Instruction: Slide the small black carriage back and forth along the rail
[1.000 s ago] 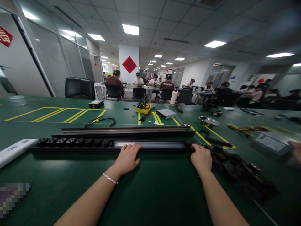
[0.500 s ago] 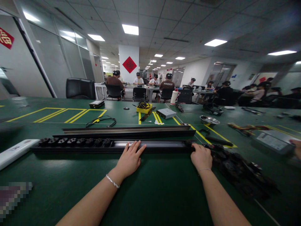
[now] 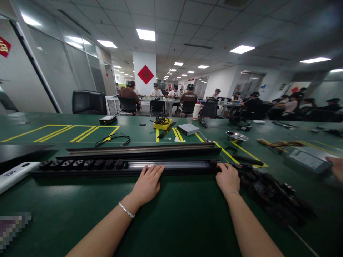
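Observation:
A long black power-strip housing (image 3: 171, 171) lies crosswise in front of me. Several black socket modules (image 3: 88, 164) fill its left part, while bare silvery channel (image 3: 136, 165) shows to their right. My left hand (image 3: 147, 184) rests on the middle of the housing, its fingers stretched forward and holding nothing. At the right end, a single black socket module (image 3: 213, 163) sits in the channel. My right hand (image 3: 228, 178) has its fingers curled against that module and the housing's end; the exact contact is partly hidden. A heap of loose black modules (image 3: 270, 192) lies just to its right.
Behind the housing lie other long black strips (image 3: 142, 150). A white numbered case (image 3: 17, 175) stands left. Farther back are a yellow box with cables (image 3: 162, 124), a grey box (image 3: 187, 129) and a metal bowl (image 3: 237, 136). Another person's hand (image 3: 336, 167) touches a metal unit (image 3: 308, 158).
The fingers of my left hand have drawn closer together. My right hand stays at the housing's right end. The view has shifted slightly, and more of a dark panel shows at left.

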Demonstrator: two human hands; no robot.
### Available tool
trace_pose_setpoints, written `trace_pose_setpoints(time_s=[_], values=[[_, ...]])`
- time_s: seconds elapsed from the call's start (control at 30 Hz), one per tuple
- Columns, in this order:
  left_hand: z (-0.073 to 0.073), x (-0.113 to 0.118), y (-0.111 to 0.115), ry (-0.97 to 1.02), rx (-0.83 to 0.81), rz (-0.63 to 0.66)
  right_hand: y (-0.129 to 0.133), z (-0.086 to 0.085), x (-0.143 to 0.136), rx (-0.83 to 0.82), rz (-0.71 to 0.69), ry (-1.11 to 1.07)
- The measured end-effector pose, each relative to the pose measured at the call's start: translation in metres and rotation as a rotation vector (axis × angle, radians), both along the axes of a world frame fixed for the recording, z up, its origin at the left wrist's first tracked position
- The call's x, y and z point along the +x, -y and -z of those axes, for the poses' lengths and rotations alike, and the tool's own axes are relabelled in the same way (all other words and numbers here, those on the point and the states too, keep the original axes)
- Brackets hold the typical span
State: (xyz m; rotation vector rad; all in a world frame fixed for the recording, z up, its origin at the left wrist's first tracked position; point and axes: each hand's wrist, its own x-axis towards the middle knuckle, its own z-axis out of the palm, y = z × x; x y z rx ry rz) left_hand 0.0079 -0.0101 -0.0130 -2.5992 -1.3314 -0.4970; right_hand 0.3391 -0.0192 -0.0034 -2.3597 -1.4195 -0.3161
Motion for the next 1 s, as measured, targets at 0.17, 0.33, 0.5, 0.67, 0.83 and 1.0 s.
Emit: trace_pose_setpoints(time_s=[0.17,0.33,0.5,0.67,0.83,1.0], values=[[-0.0021,0.0,0.001,0.014,-0.03,0.008,-0.002,0.0026,0.003,-0.016,-0.008,-0.005],[-0.0021,-0.0006,0.0005,0.002,-0.031,0.01,-0.003,0.0046,0.0039,0.006,-0.016,-0.003],[-0.001,-0.0006,0.0,0.016,-0.03,0.011,-0.0006,0.0009,0.0009,-0.003,-0.028,-0.012],[-0.0006,-0.0007,-0.0004,0.012,-0.024,0.009,0.0005,-0.0035,-0.0008,-0.023,-0.028,-0.025],[-0.0002,-0.0015,-0.0012,0.012,-0.027,0.009,-0.0003,-0.0041,-0.0004,-0.034,-0.029,-0.046],[-0.0013,-0.0017,-0.0005,0.005,-0.028,0.005,-0.001,-0.003,0.0014,-0.026,-0.026,-0.058]])
